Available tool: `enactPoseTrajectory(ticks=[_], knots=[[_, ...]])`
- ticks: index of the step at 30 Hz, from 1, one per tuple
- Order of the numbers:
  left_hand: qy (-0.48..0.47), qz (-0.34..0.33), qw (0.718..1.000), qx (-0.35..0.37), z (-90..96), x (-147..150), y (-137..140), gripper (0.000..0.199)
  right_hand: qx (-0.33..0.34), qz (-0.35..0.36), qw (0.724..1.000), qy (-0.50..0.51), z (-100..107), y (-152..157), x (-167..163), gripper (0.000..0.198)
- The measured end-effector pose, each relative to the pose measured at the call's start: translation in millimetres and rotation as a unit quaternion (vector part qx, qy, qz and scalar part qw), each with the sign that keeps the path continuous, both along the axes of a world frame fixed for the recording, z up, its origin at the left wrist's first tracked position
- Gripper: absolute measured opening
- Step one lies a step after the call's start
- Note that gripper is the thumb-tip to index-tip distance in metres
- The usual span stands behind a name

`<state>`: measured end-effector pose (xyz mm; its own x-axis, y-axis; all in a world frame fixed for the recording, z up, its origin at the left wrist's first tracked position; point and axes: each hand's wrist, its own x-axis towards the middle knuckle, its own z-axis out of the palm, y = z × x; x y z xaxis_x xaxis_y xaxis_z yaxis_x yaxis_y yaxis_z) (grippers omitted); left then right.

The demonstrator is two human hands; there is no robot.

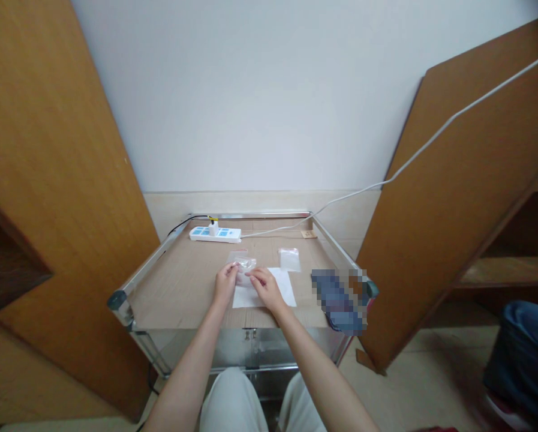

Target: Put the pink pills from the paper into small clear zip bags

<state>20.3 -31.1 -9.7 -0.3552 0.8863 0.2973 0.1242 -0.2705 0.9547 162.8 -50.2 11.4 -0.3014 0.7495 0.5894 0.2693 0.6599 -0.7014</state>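
A small clear zip bag is upright between my hands, above a white sheet of paper. My left hand pinches its left side between thumb and fingers. My right hand is closed at its right side, fingertips together on the plastic. I cannot make out whether anything is inside the bag. A second clear bag lies flat just behind it, partly hidden. To the right, another clear zip bag with a reddish top line lies at the paper's far edge.
The cardboard-covered cart top has a metal rim. A white power strip with a plug stands at the back; its white cable runs up right. A blurred-out dark item lies front right. A person's leg is at far right.
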Motion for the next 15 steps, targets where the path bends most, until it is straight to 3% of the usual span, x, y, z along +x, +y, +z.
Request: enactPoseTrajectory(ticks=[6, 11, 15], knots=[[-0.055, -0.03, 0.998, -0.017, -2.0, 0.3, -0.6, 0.029, -0.019, -0.031, 0.999, 0.032, -6.7, 5.3, 0.1, 0.025], [-0.052, -0.057, 0.997, -0.025, 1.2, 1.1, -2.9, 0.026, -0.056, -0.133, 0.988, 0.051, -17.4, 13.4, -1.8, 0.026], [-0.044, -0.084, 0.995, -0.045, 4.7, 2.3, -5.1, 0.026, -0.028, -0.156, 0.986, 0.048, -17.3, 16.2, -1.4, 0.024]])
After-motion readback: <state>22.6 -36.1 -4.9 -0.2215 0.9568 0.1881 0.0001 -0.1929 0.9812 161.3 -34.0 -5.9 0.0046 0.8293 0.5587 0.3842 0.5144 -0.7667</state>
